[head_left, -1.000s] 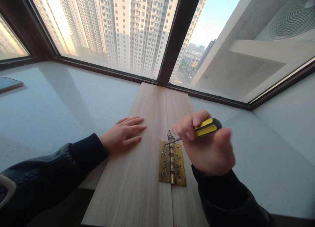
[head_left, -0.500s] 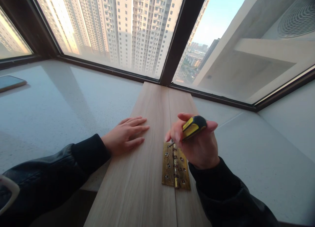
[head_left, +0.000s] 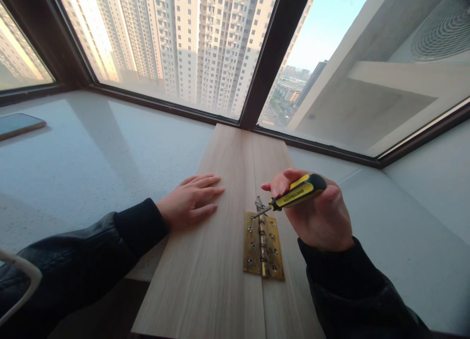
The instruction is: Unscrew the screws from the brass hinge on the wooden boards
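Note:
A brass hinge (head_left: 263,246) lies flat across the seam of two light wooden boards (head_left: 216,260). My right hand (head_left: 318,215) is closed round a yellow and black screwdriver (head_left: 293,195), whose metal tip points down-left at the hinge's top edge. A few loose screws (head_left: 259,202) lie just beyond the hinge, by the tip. My left hand (head_left: 191,200) rests flat on the left board with its fingers stretched out, holding nothing. Both arms wear dark sleeves.
The boards lie on a pale speckled windowsill (head_left: 91,153) and overhang its near edge. A phone (head_left: 18,124) lies at the far left. Dark window frames (head_left: 271,60) run along the back, with tower blocks outside. A white curved object (head_left: 18,285) shows at lower left.
My right hand has turned the screwdriver, so its handle now points right and the tip shows at the hinge's top. The left hand has stayed put.

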`<state>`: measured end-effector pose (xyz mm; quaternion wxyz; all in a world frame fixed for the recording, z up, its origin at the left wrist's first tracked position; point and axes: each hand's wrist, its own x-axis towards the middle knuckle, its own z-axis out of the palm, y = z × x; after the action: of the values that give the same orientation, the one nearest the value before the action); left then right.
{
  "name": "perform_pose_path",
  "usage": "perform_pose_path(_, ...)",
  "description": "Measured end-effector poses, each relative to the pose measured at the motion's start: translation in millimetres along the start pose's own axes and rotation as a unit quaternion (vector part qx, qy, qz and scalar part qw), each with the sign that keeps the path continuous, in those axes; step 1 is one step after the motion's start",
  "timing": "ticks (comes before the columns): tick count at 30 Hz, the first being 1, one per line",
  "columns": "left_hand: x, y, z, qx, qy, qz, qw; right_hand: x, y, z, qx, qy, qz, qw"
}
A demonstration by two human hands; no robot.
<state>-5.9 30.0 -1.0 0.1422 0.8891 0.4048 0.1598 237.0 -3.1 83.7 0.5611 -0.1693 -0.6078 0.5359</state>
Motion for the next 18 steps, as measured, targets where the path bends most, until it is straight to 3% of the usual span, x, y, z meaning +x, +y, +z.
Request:
perform_pose_path(7, -0.4, -1.4, 0.9, 0.000, 0.005, 0.001, 1.000, 9.7, 3.7, 19.4, 0.086, -0.007, 0.028, 0.996)
perform_pose_path(13, -1.5, -0.3, 0.0, 0.001, 0.001, 0.003, 1.000, 1.6, -8.0, 4.5, 0.014, 0.010, 0.002, 1.000)
perform_pose_path(18, 0.5, -0.1, -0.3, 0.002, 0.001, 0.003, 1.000, 5.4, -2.7, 4.7, 0.039, -0.010, 0.024, 0.999)
